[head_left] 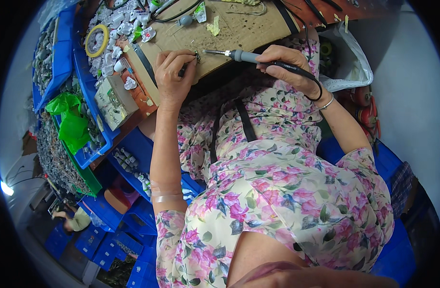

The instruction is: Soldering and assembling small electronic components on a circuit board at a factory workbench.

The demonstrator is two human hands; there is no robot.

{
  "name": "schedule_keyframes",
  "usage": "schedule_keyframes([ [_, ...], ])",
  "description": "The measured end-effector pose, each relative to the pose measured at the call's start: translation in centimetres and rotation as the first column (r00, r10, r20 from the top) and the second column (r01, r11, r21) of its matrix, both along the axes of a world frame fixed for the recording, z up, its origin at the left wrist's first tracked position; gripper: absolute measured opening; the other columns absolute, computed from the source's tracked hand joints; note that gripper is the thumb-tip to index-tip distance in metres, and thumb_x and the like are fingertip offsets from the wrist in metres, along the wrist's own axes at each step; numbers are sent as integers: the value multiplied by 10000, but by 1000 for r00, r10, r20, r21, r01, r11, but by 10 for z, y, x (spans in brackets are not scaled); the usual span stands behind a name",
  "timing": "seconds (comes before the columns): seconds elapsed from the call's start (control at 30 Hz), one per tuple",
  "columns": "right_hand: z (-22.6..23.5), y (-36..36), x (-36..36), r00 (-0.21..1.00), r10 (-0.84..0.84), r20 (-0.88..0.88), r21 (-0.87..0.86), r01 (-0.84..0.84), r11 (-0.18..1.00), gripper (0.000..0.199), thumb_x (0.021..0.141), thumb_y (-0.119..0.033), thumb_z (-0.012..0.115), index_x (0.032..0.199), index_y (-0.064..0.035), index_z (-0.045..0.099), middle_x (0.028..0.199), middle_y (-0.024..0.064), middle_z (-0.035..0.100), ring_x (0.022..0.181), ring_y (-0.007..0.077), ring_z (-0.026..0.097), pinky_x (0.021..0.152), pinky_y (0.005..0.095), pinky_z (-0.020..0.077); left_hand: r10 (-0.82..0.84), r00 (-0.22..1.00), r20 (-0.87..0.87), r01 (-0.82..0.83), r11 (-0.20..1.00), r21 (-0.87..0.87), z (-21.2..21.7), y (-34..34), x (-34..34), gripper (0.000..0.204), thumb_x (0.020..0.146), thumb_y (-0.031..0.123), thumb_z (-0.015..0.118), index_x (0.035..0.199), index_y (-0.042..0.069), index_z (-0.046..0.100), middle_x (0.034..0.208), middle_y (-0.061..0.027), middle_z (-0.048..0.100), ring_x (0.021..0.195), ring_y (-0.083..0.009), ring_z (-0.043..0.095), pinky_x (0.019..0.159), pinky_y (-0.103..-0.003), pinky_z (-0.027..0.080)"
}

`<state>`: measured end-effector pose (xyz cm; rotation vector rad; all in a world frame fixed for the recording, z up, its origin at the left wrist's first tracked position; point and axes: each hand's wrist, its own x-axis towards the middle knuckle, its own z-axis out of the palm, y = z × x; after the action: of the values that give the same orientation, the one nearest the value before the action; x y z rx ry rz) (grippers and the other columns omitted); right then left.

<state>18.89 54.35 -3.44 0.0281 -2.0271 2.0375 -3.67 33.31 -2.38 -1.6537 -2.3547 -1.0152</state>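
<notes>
My right hand [289, 67] grips a soldering iron [239, 55] by its grey handle, its metal tip pointing left. The tip ends just right of a small dark component [197, 56] on the cardboard sheet [244, 26] that covers the bench. My left hand [174, 74] pinches that component against the cardboard's near edge, fingers curled over it. The iron's black cord runs back over my right wrist. My floral dress fills the lower part of the view.
A pile of small white parts [119, 24] and a yellow tape roll [97, 40] lie at the left of the bench. A small cardboard box [115, 102] sits near the edge. Blue bins [61, 53] and a green bag [72, 120] stand left; a white plastic bag [354, 62] hangs right.
</notes>
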Motion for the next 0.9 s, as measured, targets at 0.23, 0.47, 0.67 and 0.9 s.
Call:
schedule_keyframes([
  [0.23, 0, -2, -2, 1000, 1, 22, -25, 0, 1000, 215, 977, -80, 573, 1160, 1, 651, 1023, 102, 634, 913, 149, 616, 815, 268, 485, 20, 1000, 20, -19, 999, -43, 3, -1, 2, 114, 762, 36, 746, 866, 73, 717, 971, -5, 724, 918, -234, 598, 869, -342, 463],
  [0.47, -2, -2, -4, 1000, 10, 13, -6, -10, 1000, 216, 977, -80, 575, 1161, 3, 652, 1015, 95, 634, 887, 143, 610, 787, 264, 479, 10, 1000, -8, -10, 1000, 5, 0, 0, 0, 116, 739, 50, 746, 833, 106, 708, 938, 18, 719, 870, -228, 597, 815, -336, 463],
  [0.67, 0, -1, -6, 999, 11, 41, 14, -11, 1000, 217, 975, -73, 572, 1162, 4, 652, 1013, 95, 635, 892, 143, 614, 792, 260, 480, 11, 1000, -10, -11, 1000, 14, 0, 0, 1, 113, 740, 51, 746, 830, 107, 707, 940, 21, 719, 881, -230, 601, 814, -337, 464],
  [0.9, -2, 1, -6, 999, 17, 33, -2, -16, 1000, 220, 978, -75, 563, 1161, 6, 653, 1012, 95, 633, 898, 145, 607, 800, 262, 477, 16, 1000, -8, -16, 1000, 9, -2, 0, 0, 115, 738, 50, 746, 831, 105, 706, 940, 18, 718, 882, -235, 599, 815, -340, 466],
])
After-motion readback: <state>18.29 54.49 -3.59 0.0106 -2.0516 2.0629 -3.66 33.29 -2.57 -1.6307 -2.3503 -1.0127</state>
